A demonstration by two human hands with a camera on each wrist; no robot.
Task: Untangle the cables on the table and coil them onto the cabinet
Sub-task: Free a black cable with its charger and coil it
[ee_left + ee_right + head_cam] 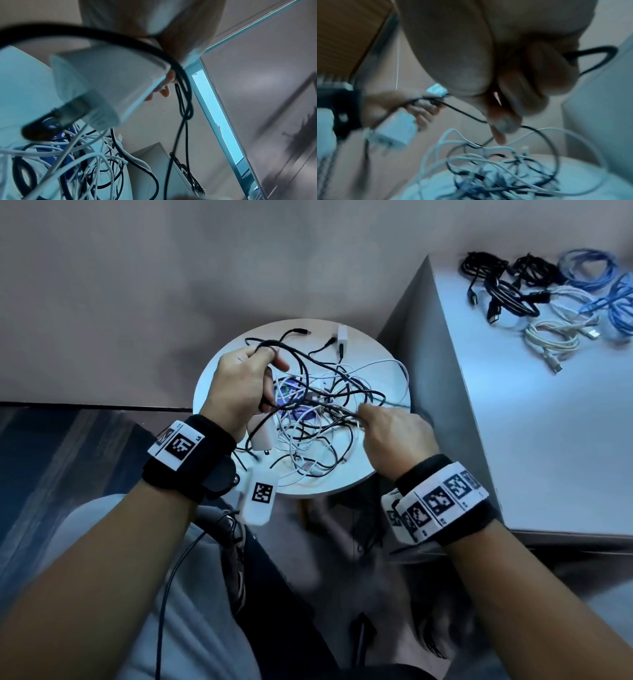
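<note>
a black cable (301, 361) is gripped in the curled fingers of the left hand (239, 385), raised over the tangled cables (322, 419) on the round white table (376, 350). strands of that tangle are pinched by the right hand (394, 436). coiled cables (548, 299) lie on the cabinet (548, 440), well apart.

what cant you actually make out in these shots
- Head view: which cable the right hand pinches; the tangle on the round table hides it.
- Head view: the blue label under the tangle; its print is too small and covered.
- Left wrist view: the left hand fingers, mostly behind the white charger.
- Right wrist view: the cables, smeared by motion blur.
- Head view: coiled cables on the cabinet, cut off by the right edge.
</note>
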